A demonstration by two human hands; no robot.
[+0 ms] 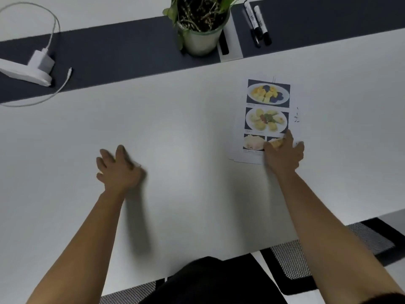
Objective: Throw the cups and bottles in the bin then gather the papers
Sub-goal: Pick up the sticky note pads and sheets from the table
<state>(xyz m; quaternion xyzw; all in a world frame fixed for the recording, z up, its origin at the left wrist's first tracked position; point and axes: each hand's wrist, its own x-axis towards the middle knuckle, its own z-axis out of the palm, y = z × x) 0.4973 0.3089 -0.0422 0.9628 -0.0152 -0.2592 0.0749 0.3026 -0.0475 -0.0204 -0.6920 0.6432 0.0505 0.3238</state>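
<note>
A small stack of papers (266,115) lies on the white table (175,128) to the right of centre; the top sheet shows photos of plated food. My right hand (283,153) rests flat on the stack's near right corner with fingers spread. My left hand (117,167) hovers low over the bare table left of centre, fingers loosely spread, holding nothing. No cups or bottles are in view.
A potted plant in a glass (200,25) stands at the back on a dark strip (131,51). Two markers (257,23) lie to its right. A white power strip with charger and cable (32,66) sits back left. A mesh chair (328,249) stands at the near right.
</note>
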